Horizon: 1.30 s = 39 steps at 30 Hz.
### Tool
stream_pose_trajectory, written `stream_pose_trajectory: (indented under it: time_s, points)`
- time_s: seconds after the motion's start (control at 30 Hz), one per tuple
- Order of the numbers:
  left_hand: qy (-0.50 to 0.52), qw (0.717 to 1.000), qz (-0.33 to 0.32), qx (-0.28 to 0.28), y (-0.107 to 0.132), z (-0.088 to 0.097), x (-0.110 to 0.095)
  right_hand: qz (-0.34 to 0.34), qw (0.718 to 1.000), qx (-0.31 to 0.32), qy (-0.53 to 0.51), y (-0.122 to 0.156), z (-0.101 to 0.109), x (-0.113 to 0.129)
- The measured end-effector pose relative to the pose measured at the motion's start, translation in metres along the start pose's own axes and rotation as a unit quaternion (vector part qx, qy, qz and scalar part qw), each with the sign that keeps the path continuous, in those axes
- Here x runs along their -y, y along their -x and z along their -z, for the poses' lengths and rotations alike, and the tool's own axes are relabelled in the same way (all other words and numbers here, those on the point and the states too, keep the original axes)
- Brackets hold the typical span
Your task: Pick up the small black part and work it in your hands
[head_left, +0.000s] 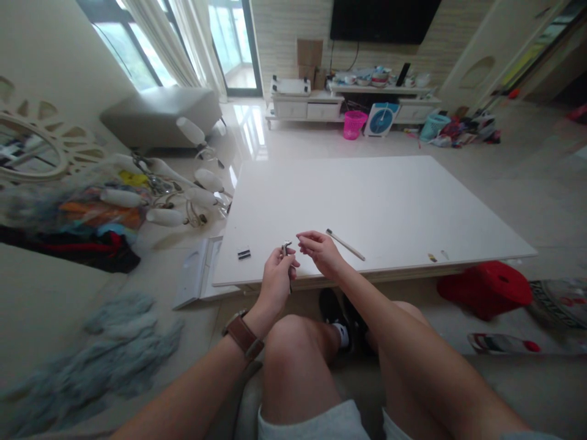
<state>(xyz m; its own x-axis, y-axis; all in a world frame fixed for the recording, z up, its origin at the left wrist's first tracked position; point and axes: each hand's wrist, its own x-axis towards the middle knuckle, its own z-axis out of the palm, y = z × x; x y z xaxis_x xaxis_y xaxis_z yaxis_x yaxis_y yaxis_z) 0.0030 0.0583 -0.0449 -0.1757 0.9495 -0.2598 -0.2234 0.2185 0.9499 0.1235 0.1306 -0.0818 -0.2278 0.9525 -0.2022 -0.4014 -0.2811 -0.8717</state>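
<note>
My left hand point(277, 273) is closed around a slim tool point(287, 245) with a silvery head and a dark handle. The head sticks up above the fingers, and the handle's end shows below them. Just to its right, my right hand point(320, 251) is pinched, its fingertips close to the silvery head. Whatever sits between those fingertips is too small to make out. Both hands are over the near edge of the white table point(358, 195). A thin pale stick with a dark tip, like a brush point(346, 245), lies right of my right hand. Two small black strips point(244, 254) lie to the left.
Small yellowish and clear bits point(432, 258) lie near the table's right front edge. A red stool point(486, 288) stands beside that edge. Left of the table are a white lamp fixture point(202, 195) and bagged items. A pink basket point(354, 124) stands beyond the table.
</note>
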Motion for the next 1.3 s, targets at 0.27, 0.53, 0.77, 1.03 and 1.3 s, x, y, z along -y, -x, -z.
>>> stream_pose_trajectory:
  time_s: [0.27, 0.53, 0.77, 1.03, 1.3]
  points:
    - [-0.002, 1.000, -0.021, 0.001, -0.002, 0.002, 0.000, 0.004, 0.999, 0.017, -0.035, 0.001, -0.004, 0.003]
    - [0.002, 1.000, -0.003, 0.023, 0.000, -0.001, 0.003, -0.009, 0.999, 0.009, -0.053, 0.001, -0.007, -0.004]
    - [0.000, 1.000, 0.005, 0.027, 0.003, -0.001, 0.002, -0.014, 0.997, 0.009, -0.075, 0.004, -0.011, -0.002]
    - [0.004, 0.999, -0.017, 0.027, 0.001, -0.002, 0.006, -0.034, 0.991, 0.031, -0.125, 0.012, -0.015, -0.002]
    - [0.002, 0.999, -0.035, 0.010, 0.001, -0.001, 0.003, -0.035, 0.986, 0.044, -0.157, 0.012, -0.018, -0.006]
